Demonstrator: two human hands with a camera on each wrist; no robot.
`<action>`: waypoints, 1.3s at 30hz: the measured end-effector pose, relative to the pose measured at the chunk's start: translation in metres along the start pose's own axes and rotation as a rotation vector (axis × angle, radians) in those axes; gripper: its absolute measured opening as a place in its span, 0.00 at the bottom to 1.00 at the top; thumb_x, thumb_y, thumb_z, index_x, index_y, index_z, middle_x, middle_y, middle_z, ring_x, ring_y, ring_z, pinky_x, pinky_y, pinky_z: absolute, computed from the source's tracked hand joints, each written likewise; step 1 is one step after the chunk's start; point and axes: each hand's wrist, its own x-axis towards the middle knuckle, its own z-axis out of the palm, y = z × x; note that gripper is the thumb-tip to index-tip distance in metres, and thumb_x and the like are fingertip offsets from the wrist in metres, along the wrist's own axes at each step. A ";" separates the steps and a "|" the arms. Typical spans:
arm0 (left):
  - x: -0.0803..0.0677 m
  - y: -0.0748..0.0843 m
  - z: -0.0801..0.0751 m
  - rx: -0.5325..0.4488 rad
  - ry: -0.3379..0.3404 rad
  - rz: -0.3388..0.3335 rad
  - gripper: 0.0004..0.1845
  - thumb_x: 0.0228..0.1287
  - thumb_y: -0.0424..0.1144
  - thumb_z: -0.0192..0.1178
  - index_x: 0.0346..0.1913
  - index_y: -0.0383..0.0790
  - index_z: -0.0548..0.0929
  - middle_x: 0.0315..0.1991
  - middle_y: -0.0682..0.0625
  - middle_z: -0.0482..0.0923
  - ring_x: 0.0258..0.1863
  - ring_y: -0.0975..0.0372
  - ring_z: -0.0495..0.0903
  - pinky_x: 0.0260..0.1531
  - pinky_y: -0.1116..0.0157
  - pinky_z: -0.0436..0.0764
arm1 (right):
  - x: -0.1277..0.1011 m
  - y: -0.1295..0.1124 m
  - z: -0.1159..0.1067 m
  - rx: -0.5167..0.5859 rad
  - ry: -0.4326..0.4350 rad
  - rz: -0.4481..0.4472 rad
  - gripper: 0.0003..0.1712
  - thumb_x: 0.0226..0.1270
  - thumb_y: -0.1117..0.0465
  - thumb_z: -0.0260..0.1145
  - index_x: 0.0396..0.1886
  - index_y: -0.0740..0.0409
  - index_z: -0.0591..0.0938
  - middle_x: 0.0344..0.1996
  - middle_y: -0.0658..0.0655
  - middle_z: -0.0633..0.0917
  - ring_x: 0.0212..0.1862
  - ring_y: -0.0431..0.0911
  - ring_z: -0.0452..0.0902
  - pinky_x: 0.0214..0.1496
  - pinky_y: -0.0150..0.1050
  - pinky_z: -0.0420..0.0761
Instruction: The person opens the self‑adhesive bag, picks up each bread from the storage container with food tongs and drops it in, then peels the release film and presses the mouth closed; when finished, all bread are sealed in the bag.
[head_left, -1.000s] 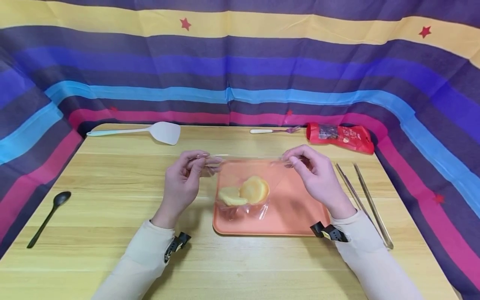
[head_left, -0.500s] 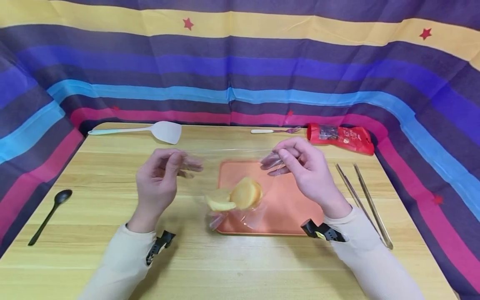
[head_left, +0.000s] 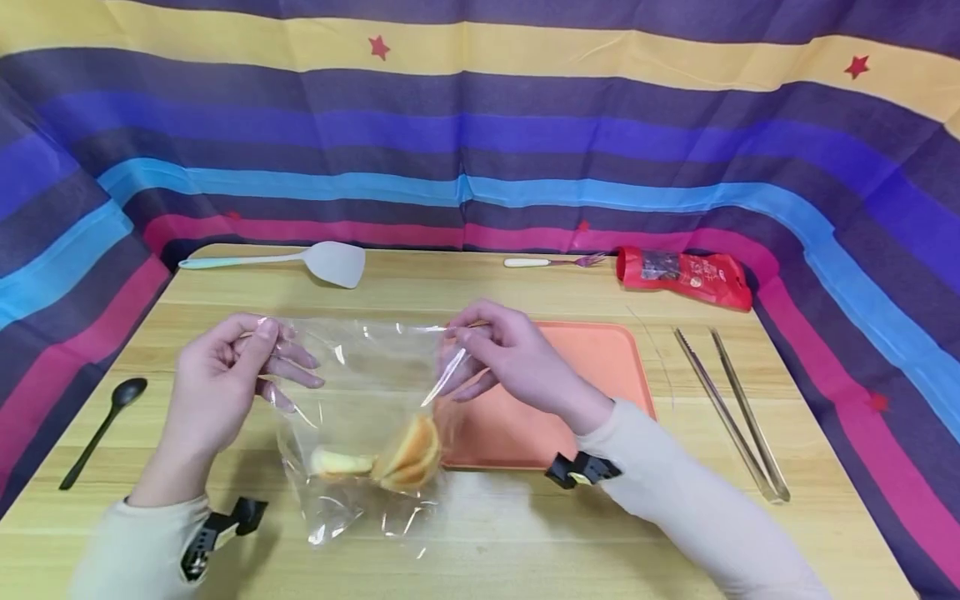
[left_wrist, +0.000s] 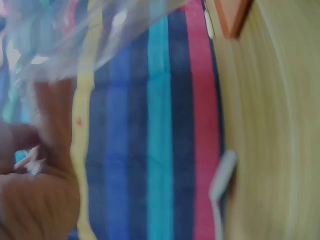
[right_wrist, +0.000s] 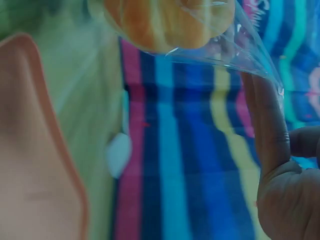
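Between my hands hangs a clear plastic bag (head_left: pixel 367 367), its mouth spread wide, left of the middle of the table. My left hand (head_left: pixel 210 383) pinches its upper left corner between thumb and fingers. At the upper right corner my right hand (head_left: pixel 517 358) pinches the edge, fingers partly behind the film. Pale pieces of bread (head_left: pixel 411 457) with golden crusts sit low in the bag. The right wrist view shows one piece of bread (right_wrist: pixel 165 22) close up through the film. Behind the bag and right forearm lies an orange tray (head_left: pixel 525 429).
A black spoon (head_left: pixel 112 417) lies at left, a white spatula (head_left: pixel 333 262) at back left. At the back right are a small fork (head_left: pixel 555 262) and a red pouch (head_left: pixel 682 277). Metal tongs (head_left: pixel 738 417) lie right of the tray. A striped cloth (head_left: pixel 465 133) encloses the table.
Both hands have moved left and toward me with the bag, bringing the bread off the tray's area to over the bare wood. The bag's film now hangs more fully spread.
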 end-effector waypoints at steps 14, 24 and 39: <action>0.075 -0.080 -0.055 0.438 -0.141 -0.382 0.18 0.80 0.40 0.45 0.49 0.23 0.71 0.27 0.41 0.84 0.22 0.59 0.83 0.24 0.62 0.85 | 0.101 0.065 -0.006 -0.537 0.174 0.106 0.07 0.72 0.69 0.58 0.47 0.64 0.77 0.34 0.57 0.83 0.35 0.46 0.82 0.39 0.43 0.84; 0.101 -0.113 -0.059 0.435 -0.225 -0.400 0.17 0.80 0.40 0.43 0.51 0.24 0.70 0.30 0.37 0.82 0.25 0.55 0.85 0.29 0.58 0.86 | 0.134 0.089 -0.022 -0.982 0.137 0.167 0.06 0.71 0.65 0.60 0.45 0.59 0.80 0.39 0.53 0.82 0.43 0.45 0.76 0.50 0.38 0.76; 0.099 -0.122 -0.061 0.365 -0.285 -0.492 0.21 0.79 0.42 0.47 0.61 0.26 0.68 0.38 0.34 0.82 0.33 0.53 0.85 0.36 0.56 0.86 | 0.139 0.093 -0.028 -1.084 -0.024 0.198 0.10 0.73 0.59 0.60 0.42 0.56 0.86 0.36 0.50 0.85 0.44 0.44 0.76 0.50 0.34 0.74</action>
